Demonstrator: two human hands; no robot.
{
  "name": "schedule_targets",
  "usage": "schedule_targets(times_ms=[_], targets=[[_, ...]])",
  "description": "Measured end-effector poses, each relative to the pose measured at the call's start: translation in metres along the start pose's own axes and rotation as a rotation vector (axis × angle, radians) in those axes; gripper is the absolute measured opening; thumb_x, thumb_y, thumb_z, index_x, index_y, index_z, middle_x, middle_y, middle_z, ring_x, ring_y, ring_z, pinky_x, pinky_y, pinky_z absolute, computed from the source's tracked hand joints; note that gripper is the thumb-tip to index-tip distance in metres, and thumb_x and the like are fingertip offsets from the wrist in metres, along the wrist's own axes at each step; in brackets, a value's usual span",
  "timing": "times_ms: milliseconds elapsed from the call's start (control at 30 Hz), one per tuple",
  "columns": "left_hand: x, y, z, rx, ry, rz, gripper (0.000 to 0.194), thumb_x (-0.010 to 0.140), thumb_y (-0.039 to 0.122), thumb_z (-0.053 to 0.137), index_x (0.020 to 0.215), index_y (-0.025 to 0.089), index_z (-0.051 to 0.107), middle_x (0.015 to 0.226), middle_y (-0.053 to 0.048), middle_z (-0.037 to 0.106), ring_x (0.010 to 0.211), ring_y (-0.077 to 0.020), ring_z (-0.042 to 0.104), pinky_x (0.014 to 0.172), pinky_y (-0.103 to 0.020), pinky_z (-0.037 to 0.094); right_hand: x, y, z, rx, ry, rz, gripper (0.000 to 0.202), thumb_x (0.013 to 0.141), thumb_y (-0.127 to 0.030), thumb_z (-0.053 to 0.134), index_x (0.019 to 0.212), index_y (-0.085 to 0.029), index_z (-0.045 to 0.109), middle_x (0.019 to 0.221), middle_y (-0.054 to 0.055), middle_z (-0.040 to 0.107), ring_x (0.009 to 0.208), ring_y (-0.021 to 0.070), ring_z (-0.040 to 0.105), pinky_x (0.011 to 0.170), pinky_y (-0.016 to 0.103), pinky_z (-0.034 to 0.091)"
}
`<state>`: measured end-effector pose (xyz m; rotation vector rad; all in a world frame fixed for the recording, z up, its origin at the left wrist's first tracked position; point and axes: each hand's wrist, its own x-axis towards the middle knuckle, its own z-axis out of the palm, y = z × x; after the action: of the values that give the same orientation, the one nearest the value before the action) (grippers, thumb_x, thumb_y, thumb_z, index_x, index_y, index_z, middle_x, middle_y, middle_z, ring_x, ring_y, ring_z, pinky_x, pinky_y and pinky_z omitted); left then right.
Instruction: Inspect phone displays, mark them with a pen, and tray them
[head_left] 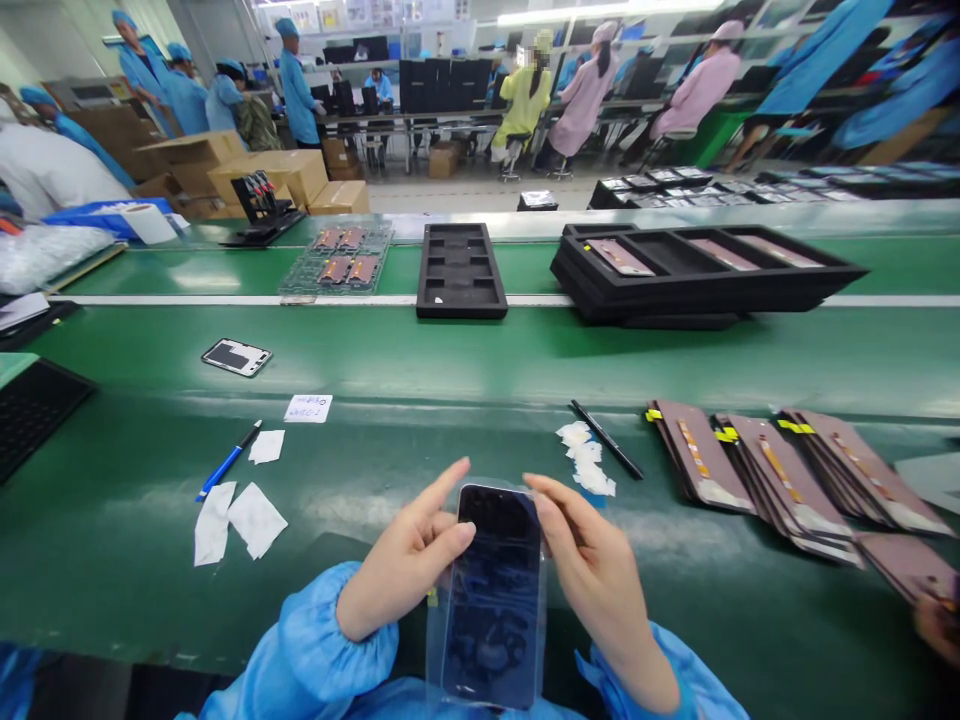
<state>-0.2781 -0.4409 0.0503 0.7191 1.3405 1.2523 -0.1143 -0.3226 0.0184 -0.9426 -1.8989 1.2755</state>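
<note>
A glossy black phone screen [491,610], its surface catching reflections, stands between my hands at the front edge of the bench. Clear film sticks out past its lower sides. My left hand [405,560] grips its upper left edge; the thumb lies on the front, the index finger points up past the corner, and the other fingers are partly hidden. At the upper right edge, my right hand [596,565] holds the side between thumb and fingers. Crumpled white wipes [589,460] and a black pen-like tool [607,440] lie beyond my right hand.
Left lie a blue pen [229,462], white paper pieces [257,520], a handwritten label [307,408] and a phone frame [236,357]. Stacked screen panels [787,480] fan out right, near another person's hand [937,625]. Black foam trays [690,285] and a clear tray [337,283] stand behind.
</note>
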Motion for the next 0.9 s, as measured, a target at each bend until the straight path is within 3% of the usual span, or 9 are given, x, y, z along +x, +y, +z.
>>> schedule_targets(times_ms=[100, 167, 267, 433, 567, 667, 767, 833, 900], targets=[[-0.001, -0.002, 0.0, 0.036, 0.058, 0.075, 0.058, 0.089, 0.038, 0.059, 0.143, 0.026, 0.043, 0.057, 0.006, 0.046, 0.05, -0.0077, 0.037, 0.049, -0.019, 0.032, -0.001, 0.006, 0.0, -0.077, 0.049, -0.184, 0.02, 0.091, -0.032, 0.057, 0.104, -0.026, 0.071, 0.098, 0.005, 0.074, 0.076, 0.0207, 0.069, 0.075, 0.033, 0.054], [-0.001, -0.003, 0.0, 0.101, 0.095, 0.12, 0.029, 0.088, 0.034, 0.059, 0.112, 0.024, 0.071, 0.064, 0.001, 0.058, 0.052, -0.0086, 0.041, 0.053, -0.021, 0.037, -0.001, 0.01, -0.002, -0.053, 0.031, -0.272, 0.017, 0.091, -0.026, 0.056, 0.097, -0.026, 0.072, 0.102, 0.004, 0.074, 0.087, 0.0223, 0.071, 0.078, 0.032, 0.056], [-0.003, -0.003, -0.001, 0.185, 0.138, 0.163, 0.021, 0.087, 0.028, 0.059, 0.078, 0.022, 0.077, 0.077, -0.002, 0.07, 0.061, -0.0123, 0.053, 0.068, -0.025, 0.046, 0.0, 0.012, -0.005, -0.014, -0.041, -0.306, 0.018, 0.093, -0.021, 0.052, 0.092, -0.026, 0.069, 0.108, 0.004, 0.073, 0.093, 0.021, 0.07, 0.079, 0.029, 0.056], [-0.004, -0.002, -0.003, 0.182, 0.143, 0.162, 0.02, 0.086, 0.025, 0.058, 0.081, 0.024, 0.077, 0.083, -0.003, 0.074, 0.078, -0.0177, 0.062, 0.08, -0.028, 0.048, 0.004, 0.01, -0.004, -0.005, -0.117, -0.333, 0.017, 0.094, -0.02, 0.05, 0.092, -0.026, 0.066, 0.112, 0.004, 0.072, 0.096, 0.0193, 0.07, 0.082, 0.026, 0.055], [-0.003, -0.001, -0.009, 0.17, 0.147, 0.142, 0.02, 0.086, 0.028, 0.059, 0.08, 0.021, 0.077, 0.077, -0.003, 0.071, 0.07, -0.0153, 0.059, 0.071, -0.026, 0.047, 0.004, 0.012, -0.003, 0.038, -0.165, -0.247, 0.016, 0.094, -0.027, 0.052, 0.092, -0.026, 0.068, 0.116, 0.005, 0.07, 0.102, 0.0211, 0.068, 0.086, 0.027, 0.054], [-0.004, 0.002, -0.017, 0.109, 0.15, 0.079, 0.022, 0.086, 0.035, 0.061, 0.086, 0.019, 0.076, 0.07, -0.001, 0.065, 0.057, -0.0103, 0.051, 0.058, -0.023, 0.043, 0.003, 0.013, -0.004, 0.185, -0.209, -0.023, 0.033, 0.095, -0.039, 0.052, 0.126, -0.029, 0.057, 0.118, 0.008, 0.069, 0.092, 0.0204, 0.07, 0.082, 0.03, 0.057], [-0.006, 0.005, -0.025, -0.028, 0.157, 0.053, 0.042, 0.085, 0.041, 0.063, 0.123, 0.024, 0.063, 0.069, 0.001, 0.062, 0.056, -0.0095, 0.052, 0.055, -0.021, 0.043, 0.002, 0.011, 0.001, 0.381, -0.469, 0.201, 0.061, 0.09, -0.054, 0.054, 0.144, -0.027, 0.04, 0.11, 0.011, 0.071, 0.081, 0.0217, 0.07, 0.078, 0.035, 0.058], [-0.003, 0.007, -0.032, -0.111, 0.141, 0.064, 0.071, 0.084, 0.045, 0.063, 0.147, 0.029, 0.034, 0.064, 0.004, 0.057, 0.053, -0.0095, 0.053, 0.053, -0.02, 0.043, 0.0, 0.007, 0.01, 0.451, -0.687, 0.32, 0.063, 0.082, -0.059, 0.062, 0.134, -0.024, 0.054, 0.094, 0.009, 0.073, 0.075, 0.0229, 0.069, 0.076, 0.037, 0.058], [0.006, 0.01, -0.044, -0.108, 0.11, 0.069, 0.087, 0.085, 0.05, 0.06, 0.153, 0.03, 0.009, 0.066, 0.004, 0.058, 0.053, -0.0109, 0.056, 0.052, -0.021, 0.045, -0.002, 0.003, 0.021, 0.481, -0.76, 0.441, 0.057, 0.079, -0.058, 0.068, 0.123, -0.023, 0.063, 0.076, 0.006, 0.072, 0.064, 0.0207, 0.067, 0.071, 0.035, 0.057]])
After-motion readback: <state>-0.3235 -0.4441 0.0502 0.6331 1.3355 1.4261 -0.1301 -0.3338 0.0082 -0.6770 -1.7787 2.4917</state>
